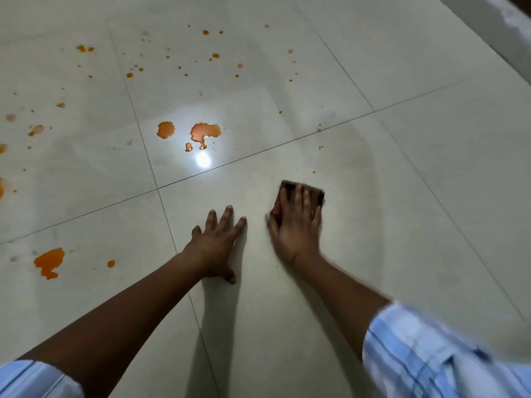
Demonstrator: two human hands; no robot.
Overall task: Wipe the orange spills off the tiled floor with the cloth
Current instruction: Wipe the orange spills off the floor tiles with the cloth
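Pale tiled floor (402, 196), dark grout lines crossing at a joint left of centre, bright light reflection just below the middle puddles. Strip of wall base along the far right corner, blurred.

Two bare forearms reaching in from the near edge, light blue checked sleeves (431, 354) pushed up past the elbows; right sleeve blurred.

Left hand (214, 248) flat on the floor, palm down, fingers spread, holding nothing. Close beside the right hand, not touching.

Right hand (296, 228) palm down on the cloth (316, 192), fingers laid over it, pressing it to the floor rather than clenched round it. Cloth dark brown, folded small, mostly hidden under the fingers, far edge and right corner showing. Sits on the near-centre tile, just past the left hand. No orange seen touching it.

Orange spills (205, 132): two puddles mid-floor on the far side of the grout line, well apart from the cloth. Another puddle (48, 262) by the near left edge, small drop beside it. Scattered droplets (214, 55) across the far left tiles, a few specks near the grout line beyond the cloth.
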